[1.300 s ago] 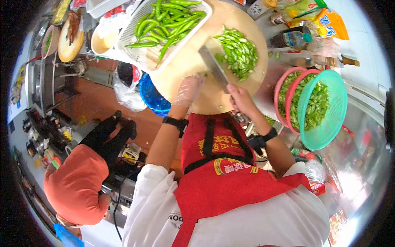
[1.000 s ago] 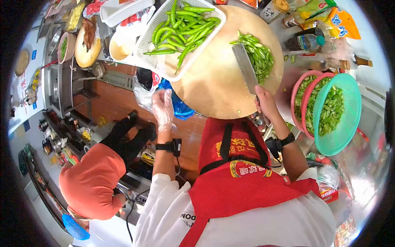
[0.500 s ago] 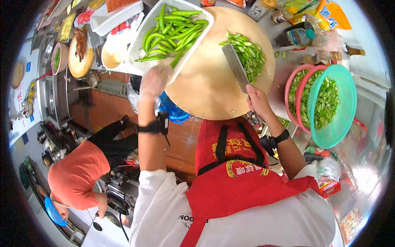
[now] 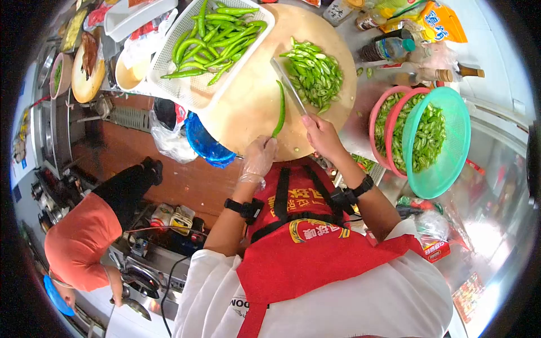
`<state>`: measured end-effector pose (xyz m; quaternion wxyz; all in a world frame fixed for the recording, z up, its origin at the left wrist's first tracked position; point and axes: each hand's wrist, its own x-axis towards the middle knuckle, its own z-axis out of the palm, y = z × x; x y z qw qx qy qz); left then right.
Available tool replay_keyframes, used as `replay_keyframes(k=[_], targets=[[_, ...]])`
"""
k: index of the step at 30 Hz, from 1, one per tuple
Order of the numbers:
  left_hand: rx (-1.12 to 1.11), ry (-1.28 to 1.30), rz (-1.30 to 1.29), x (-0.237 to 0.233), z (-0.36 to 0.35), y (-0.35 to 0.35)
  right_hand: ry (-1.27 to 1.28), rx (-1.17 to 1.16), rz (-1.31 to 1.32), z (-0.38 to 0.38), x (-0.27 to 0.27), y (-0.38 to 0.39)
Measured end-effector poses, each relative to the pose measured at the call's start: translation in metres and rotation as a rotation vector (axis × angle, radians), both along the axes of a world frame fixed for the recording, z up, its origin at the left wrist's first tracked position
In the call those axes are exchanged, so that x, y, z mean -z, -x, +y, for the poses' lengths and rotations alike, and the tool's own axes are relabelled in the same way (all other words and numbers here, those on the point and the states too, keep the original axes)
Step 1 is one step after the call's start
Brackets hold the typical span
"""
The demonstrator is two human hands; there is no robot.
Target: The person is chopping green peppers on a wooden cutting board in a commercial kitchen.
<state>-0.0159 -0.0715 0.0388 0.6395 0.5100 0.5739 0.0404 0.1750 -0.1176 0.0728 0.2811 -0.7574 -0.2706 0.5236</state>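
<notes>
Gloved in clear plastic, my left hand (image 4: 260, 154) pinches the lower end of one long green chili pepper (image 4: 282, 110) over the round wooden chopping board (image 4: 248, 112). My right hand (image 4: 323, 136) is closed around the handle of a cleaver (image 4: 288, 84). The blade stands just right of the pepper, apart from it, and beside a heap of sliced green chili (image 4: 315, 73). Whole green chilies lie in a white perforated basket (image 4: 197, 101) whose edge overlaps the board's left side.
Right of the board, a green colander (image 4: 463, 129) leans beside pink baskets (image 4: 383, 101) of sliced chili. Sauce bottles (image 4: 389, 49) and a yellow-orange packet (image 4: 442, 22) stand at the back right. At lower left, a person in an orange shirt (image 4: 81, 239) bends over a stove.
My left hand has moved right from the basket to the board, bringing one chili pepper. The cleaver stays in my right hand, its blade now left of the sliced heap. The camera view has shifted slightly.
</notes>
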Motion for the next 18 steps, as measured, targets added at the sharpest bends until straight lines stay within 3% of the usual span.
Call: replay_keyframes(k=[4, 10, 14, 18], targets=[[0.119, -0.272, 0.107, -0.004, -0.001, 0.004, 0.01, -0.008, 0.002, 0.005, 0.0, 0.002], [0.109, -0.236, 0.116, -0.015, 0.004, 0.0, -0.077, -0.004, -0.031, 0.002, 0.012, 0.005], [0.09, -0.252, 0.121, -0.011, 0.002, 0.001, 0.074, -0.016, 0.021, 0.007, -0.014, 0.006], [0.087, -0.239, 0.104, -0.005, 0.004, -0.003, -0.035, 0.014, 0.032, 0.002, 0.007, 0.004]])
